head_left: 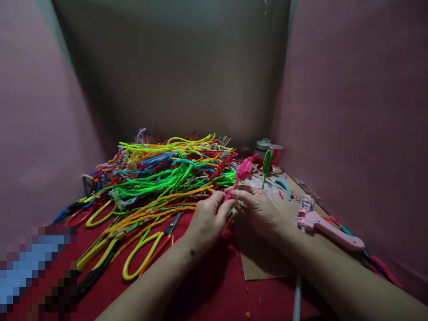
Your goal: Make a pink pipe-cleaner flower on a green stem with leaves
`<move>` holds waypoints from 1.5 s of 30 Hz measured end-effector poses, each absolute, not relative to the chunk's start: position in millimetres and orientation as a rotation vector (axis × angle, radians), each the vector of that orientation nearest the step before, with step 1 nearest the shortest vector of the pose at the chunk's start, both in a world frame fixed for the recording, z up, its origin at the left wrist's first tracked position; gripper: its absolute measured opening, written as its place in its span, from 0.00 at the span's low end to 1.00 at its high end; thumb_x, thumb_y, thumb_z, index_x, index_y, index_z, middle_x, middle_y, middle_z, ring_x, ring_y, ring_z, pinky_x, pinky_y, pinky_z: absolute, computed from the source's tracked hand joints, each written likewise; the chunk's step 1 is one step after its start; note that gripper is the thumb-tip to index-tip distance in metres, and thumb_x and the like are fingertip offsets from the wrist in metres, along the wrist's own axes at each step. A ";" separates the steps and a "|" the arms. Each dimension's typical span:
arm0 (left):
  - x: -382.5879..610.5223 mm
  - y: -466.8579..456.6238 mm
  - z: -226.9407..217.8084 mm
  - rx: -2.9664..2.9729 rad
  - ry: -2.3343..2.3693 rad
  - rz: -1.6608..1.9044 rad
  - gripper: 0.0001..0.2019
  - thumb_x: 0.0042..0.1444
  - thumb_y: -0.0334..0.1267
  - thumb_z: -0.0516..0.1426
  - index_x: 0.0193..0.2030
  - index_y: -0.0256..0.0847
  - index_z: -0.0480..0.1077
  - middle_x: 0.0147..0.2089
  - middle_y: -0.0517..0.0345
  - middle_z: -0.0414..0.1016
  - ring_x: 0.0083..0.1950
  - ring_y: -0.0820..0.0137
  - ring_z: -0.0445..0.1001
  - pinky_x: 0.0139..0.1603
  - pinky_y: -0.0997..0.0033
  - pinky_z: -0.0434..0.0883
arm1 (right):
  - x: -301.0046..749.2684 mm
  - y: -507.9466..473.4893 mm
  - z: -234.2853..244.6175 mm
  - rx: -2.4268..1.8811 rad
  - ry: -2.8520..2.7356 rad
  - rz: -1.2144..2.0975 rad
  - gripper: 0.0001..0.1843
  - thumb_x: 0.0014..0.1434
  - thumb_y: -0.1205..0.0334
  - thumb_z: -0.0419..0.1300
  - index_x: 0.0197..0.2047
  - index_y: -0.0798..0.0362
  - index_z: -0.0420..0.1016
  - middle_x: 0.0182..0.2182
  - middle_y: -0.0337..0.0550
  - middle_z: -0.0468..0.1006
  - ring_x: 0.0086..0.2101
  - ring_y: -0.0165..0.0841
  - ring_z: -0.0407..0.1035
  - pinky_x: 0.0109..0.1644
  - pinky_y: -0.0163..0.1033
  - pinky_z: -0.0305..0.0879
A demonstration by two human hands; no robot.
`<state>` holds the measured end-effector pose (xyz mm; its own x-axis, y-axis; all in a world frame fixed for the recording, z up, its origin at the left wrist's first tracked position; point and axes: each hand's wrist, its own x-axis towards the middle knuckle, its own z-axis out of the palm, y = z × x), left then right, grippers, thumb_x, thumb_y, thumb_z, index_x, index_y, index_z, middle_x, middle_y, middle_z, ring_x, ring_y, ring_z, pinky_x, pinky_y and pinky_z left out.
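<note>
Between my two hands, a pink pipe-cleaner flower [244, 169] stands with its looped head tilted up to the right. My left hand [210, 213] pinches its pink stem between thumb and fingers. Close against it, my right hand [257, 207] has its fingertips pressed on the same stem from the right; the lower end of the stem is hidden by the fingers. Just behind my right hand, a green pipe-cleaner leaf [266, 162] sticks up on a thin stem; its lower end is hidden.
A heap of coloured pipe cleaners [167, 174] spreads at the back left. Yellow-handled scissors [143, 254] and pliers [100, 256] lie front left on the red cloth [214, 285]. A pink glue gun [331, 227] rests right, partly over cardboard [257, 263]. Pink walls [361, 111] flank both sides.
</note>
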<state>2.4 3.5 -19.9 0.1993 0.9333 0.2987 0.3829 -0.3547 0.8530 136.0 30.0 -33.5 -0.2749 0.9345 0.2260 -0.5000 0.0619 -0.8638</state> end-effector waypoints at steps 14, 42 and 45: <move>0.5 4.8 -17.0 1.939 1.317 1.170 0.13 0.57 0.39 0.50 0.23 0.39 0.64 0.18 0.64 0.61 0.18 0.78 0.59 0.21 0.78 0.57 | 135.0 22.9 -29.7 -0.603 -1.205 1.428 0.06 0.49 0.60 0.63 0.28 0.54 0.78 0.24 0.39 0.76 0.28 0.30 0.66 0.36 0.37 0.61; -3.2 2.4 -11.3 2.208 1.253 1.411 0.05 0.55 0.32 0.54 0.29 0.39 0.68 0.29 0.58 0.67 0.33 0.73 0.66 0.36 0.73 0.63 | 135.3 16.5 -22.6 -0.648 -1.157 1.525 0.05 0.44 0.61 0.64 0.26 0.54 0.76 0.26 0.39 0.74 0.29 0.30 0.63 0.36 0.37 0.59; -2.9 3.0 -11.2 2.160 1.265 1.360 0.07 0.56 0.33 0.52 0.27 0.39 0.65 0.29 0.59 0.67 0.33 0.72 0.66 0.35 0.73 0.63 | 135.7 19.0 -27.5 -0.686 -1.161 1.535 0.07 0.45 0.60 0.64 0.26 0.55 0.75 0.23 0.38 0.71 0.27 0.29 0.61 0.33 0.37 0.58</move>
<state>-2.9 3.0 -11.2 0.1678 0.7969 0.5804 0.5213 -0.5714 0.6338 135.7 19.0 -27.5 -0.2916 0.9464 0.1391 -0.3913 0.0147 -0.9201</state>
